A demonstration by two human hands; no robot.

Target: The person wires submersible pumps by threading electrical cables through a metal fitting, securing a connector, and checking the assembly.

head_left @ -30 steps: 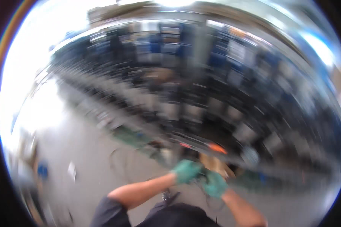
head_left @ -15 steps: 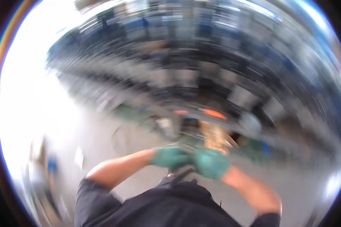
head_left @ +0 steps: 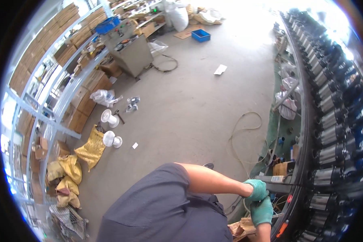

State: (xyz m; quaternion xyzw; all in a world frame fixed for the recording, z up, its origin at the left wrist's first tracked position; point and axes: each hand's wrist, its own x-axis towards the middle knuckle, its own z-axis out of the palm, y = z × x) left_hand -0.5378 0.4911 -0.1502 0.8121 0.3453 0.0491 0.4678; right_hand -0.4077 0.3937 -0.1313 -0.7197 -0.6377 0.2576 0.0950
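At the left of the frame, shelves of cardboard boxes (head_left: 74,86) and yellow sacks (head_left: 90,147) are seen beside the grey floor (head_left: 189,101). At the lower right, the gloved left hand (head_left: 256,189) and right hand (head_left: 262,209) are pressed together over a dark bar (head_left: 278,186); what is clamped cannot be told. The bar runs rightwards, nearer the left hand, to the long surface (head_left: 306,133) bearing metal cylinders (head_left: 330,121).

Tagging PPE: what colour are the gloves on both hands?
Green, on the left hand and right hand; head view.
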